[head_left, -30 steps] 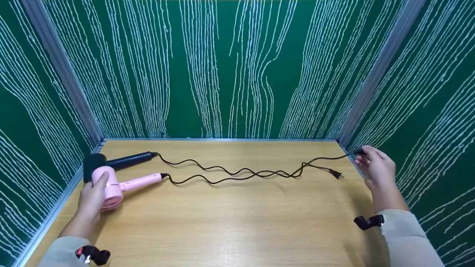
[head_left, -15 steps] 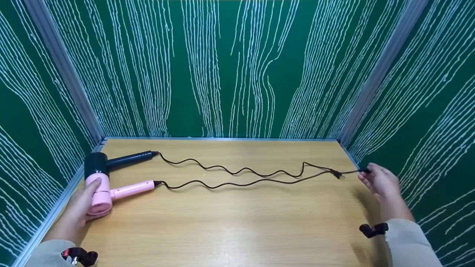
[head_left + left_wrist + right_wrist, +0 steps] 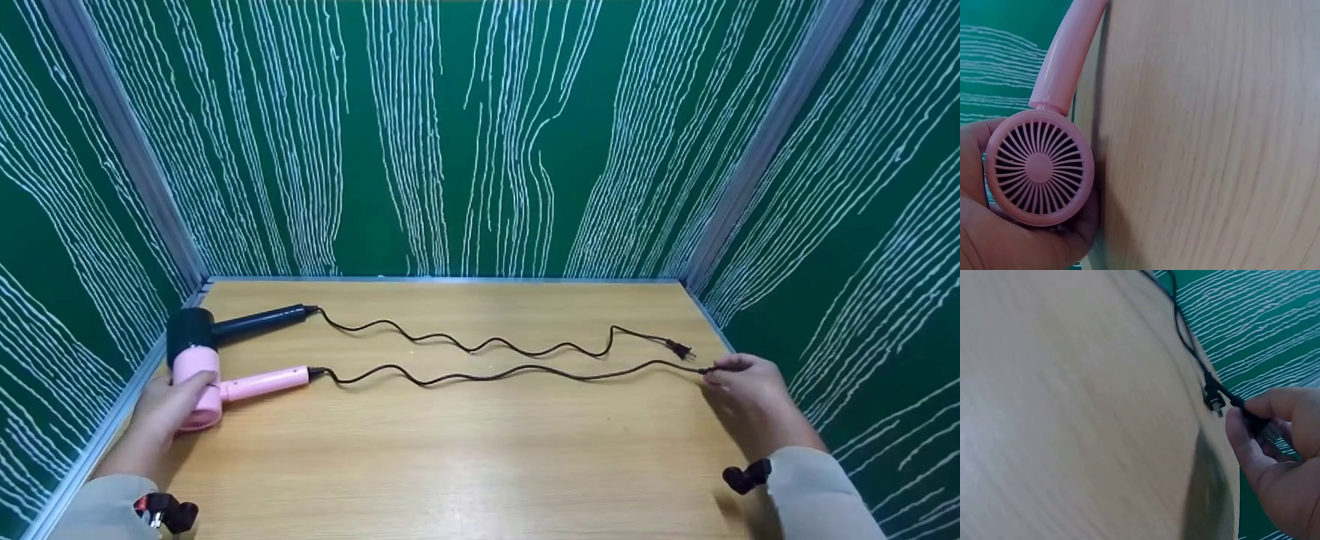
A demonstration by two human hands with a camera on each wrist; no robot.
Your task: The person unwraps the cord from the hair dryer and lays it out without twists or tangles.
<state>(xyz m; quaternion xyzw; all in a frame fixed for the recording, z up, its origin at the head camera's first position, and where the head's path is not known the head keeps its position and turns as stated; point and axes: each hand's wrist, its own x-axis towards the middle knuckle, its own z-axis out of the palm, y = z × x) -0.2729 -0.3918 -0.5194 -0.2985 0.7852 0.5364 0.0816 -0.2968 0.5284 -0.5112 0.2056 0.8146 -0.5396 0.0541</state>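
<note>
In the head view my left hand point(image 3: 159, 409) grips the barrel of a pink hair dryer point(image 3: 266, 383), thumb over its top. The left wrist view shows the dryer's round slotted grille point(image 3: 1039, 167) facing the camera. My right hand point(image 3: 757, 394), at the table's right side, pinches the black plug point(image 3: 1255, 422) at the end of the pink dryer's cord point(image 3: 454, 376). A black hair dryer point(image 3: 259, 324) lies behind the pink one, their barrels end to end. Its wavy cord point(image 3: 442, 337) runs right to a two-prong plug point(image 3: 679, 349). The two cords lie apart, uncrossed.
The wooden table point(image 3: 465, 465) has a metal edge strip along the back and sides. Green walls point(image 3: 600, 150) with white wavy lines stand on three sides, joined by grey corner posts point(image 3: 127, 142). Small black devices point(image 3: 746, 475) sit on the sleeves.
My right hand has brought the pink dryer's plug toward me and down, and the crossed cords have come apart. My left hand has shifted the pink dryer slightly left, in line with the black one.
</note>
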